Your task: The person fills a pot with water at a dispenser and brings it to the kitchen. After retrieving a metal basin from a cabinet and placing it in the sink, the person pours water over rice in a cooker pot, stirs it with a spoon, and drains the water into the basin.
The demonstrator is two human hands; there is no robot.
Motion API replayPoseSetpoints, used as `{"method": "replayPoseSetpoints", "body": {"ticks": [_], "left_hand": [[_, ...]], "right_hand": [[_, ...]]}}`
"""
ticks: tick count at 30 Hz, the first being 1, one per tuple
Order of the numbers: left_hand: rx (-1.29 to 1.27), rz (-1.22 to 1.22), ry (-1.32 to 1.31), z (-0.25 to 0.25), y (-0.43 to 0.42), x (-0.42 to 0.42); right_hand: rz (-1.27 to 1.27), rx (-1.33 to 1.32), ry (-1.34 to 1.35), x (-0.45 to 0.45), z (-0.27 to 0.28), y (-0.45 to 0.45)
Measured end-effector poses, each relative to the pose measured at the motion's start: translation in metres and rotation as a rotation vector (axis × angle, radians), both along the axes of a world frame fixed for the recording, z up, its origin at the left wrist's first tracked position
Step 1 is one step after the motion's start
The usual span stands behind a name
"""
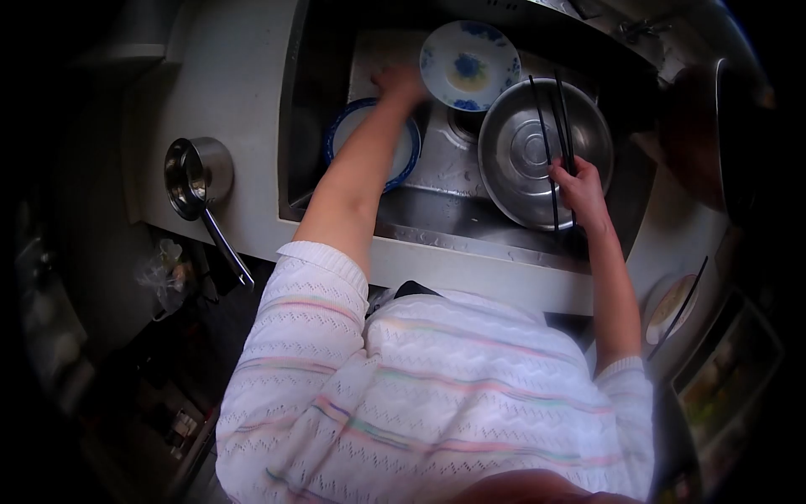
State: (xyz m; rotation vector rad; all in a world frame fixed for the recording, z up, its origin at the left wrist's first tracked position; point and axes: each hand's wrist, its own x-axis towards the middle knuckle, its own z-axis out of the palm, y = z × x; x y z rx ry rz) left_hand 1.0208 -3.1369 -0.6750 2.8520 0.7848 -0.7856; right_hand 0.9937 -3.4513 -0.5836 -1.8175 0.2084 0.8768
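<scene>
My right hand is closed round several dark chopsticks, over the right side of a large steel basin. My left hand reaches into the sink, at the left edge of a white plate with blue flowers; its fingers are partly bent, and whether they grip anything is unclear. The flowered plate leans by the basin's upper left rim. Below my left forearm lies a blue-rimmed dish, partly hidden by the arm.
A steel saucepan stands on the left counter, its handle pointing toward me. The sink's front edge is wet. On the right are an oval dish with a dark stick across it and a large dark pan.
</scene>
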Motion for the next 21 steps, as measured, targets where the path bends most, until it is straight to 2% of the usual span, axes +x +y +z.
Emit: {"method": "replayPoseSetpoints", "body": {"ticks": [4,7,10,14,20,21], "left_hand": [[-0.103,0.098,0.052,-0.013,0.006,0.005],[-0.200,0.361,-0.052,-0.028,0.023,0.001],[-0.114,0.421,-0.122,-0.028,0.026,0.002],[-0.124,0.514,-0.197,-0.021,0.029,0.003],[-0.169,0.697,-0.262,-0.055,0.054,0.008],[-0.138,0.625,-0.273,-0.055,0.056,0.009]], "right_hand": [[-0.001,-0.005,0.005,0.002,0.001,0.002],[-0.006,-0.004,-0.011,0.005,0.000,0.006],[0.017,-0.013,-0.011,0.004,-0.006,0.007],[0.048,-0.006,0.000,0.001,-0.010,0.008],[0.029,-0.034,0.011,0.000,-0.001,0.013],[0.029,-0.034,0.011,0.000,0.000,0.012]]}}
